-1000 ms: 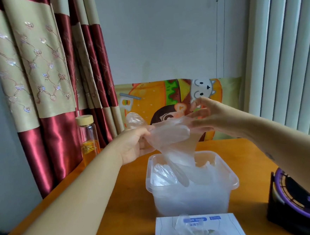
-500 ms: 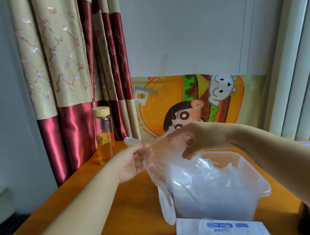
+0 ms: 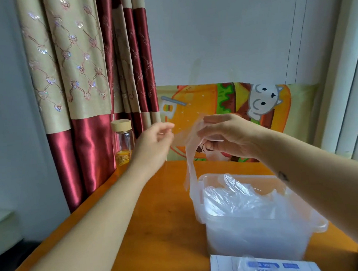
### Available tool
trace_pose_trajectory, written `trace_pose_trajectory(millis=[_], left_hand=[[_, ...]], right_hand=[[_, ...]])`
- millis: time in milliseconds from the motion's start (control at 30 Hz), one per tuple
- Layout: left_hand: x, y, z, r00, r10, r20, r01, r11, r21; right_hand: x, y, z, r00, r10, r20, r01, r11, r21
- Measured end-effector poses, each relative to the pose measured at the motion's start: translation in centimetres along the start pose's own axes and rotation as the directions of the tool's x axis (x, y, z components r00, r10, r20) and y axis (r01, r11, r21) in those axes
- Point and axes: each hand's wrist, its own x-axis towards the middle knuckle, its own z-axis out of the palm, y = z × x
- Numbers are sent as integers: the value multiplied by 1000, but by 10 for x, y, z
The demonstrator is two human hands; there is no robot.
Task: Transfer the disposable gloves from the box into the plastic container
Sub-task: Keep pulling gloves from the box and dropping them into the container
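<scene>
- The plastic container (image 3: 255,242) stands open on the orange wooden table (image 3: 159,232). A crumpled heap of clear disposable gloves (image 3: 237,197) fills it to above the rim.
- The right hand (image 3: 227,136) is above the container's far left corner. Its fingers are curled round the upper end of one clear glove (image 3: 190,162).
- That glove hangs from the right hand as a thin strip. Its lower end reaches the container's left rim; whether it touches the rim cannot be told.
- The left hand (image 3: 155,141) is raised to the left of the container, level with the right hand and just beside the glove's upper edge. It is blurred, with loosely bent fingers, and whether it pinches the film cannot be told.
- The glove box (image 3: 267,266) lies just in front of the container, at the picture's lower edge, with a glove (image 3: 246,266) poking from its opening.
- A glass bottle (image 3: 122,145) with a wooden cap stands well to the left of and behind the container, by the red and beige curtain (image 3: 74,79).
- A cartoon burger cushion (image 3: 224,100) leans on the wall behind the container.
</scene>
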Motion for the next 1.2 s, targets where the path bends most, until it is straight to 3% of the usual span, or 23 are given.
trace_pose_trajectory(millis=[67, 167, 300, 367, 500, 667, 833, 1033, 1200], left_hand=[[-4, 9, 18, 985, 7, 173, -29, 992, 125], [-14, 13, 45, 933, -17, 360, -85, 960, 268], [-25, 12, 83, 715, -222, 663, -143, 881, 450], [-28, 15, 100, 652, -295, 698, -206, 818, 537], [-31, 15, 127, 576, -378, 725, -348, 689, 636], [-32, 12, 156, 418, -506, 754, -460, 598, 656], [-26, -1, 168, 356, -600, 716, -527, 504, 685], [-32, -20, 178, 342, -665, 664, -596, 393, 700], [-29, -19, 172, 311, -639, 703, -486, 529, 696]], right_hand=[[-3, 6, -12, 999, 18, -45, -18, 1000, -3], [-18, 24, -40, 988, 89, -123, -115, 970, -215], [-37, 56, -82, 958, 158, -240, -270, 785, -557], [-45, 66, -98, 952, 174, -254, -305, 639, -706], [-53, 78, -119, 942, 245, -231, -268, 133, -954], [-50, 89, -125, 909, 335, -246, -181, -214, -960], [-41, 97, -121, 860, 420, -288, -75, -456, -887], [-26, 126, -126, 802, 482, -354, -19, -571, -821], [-29, 123, -127, 838, 427, -339, -34, -580, -814]])
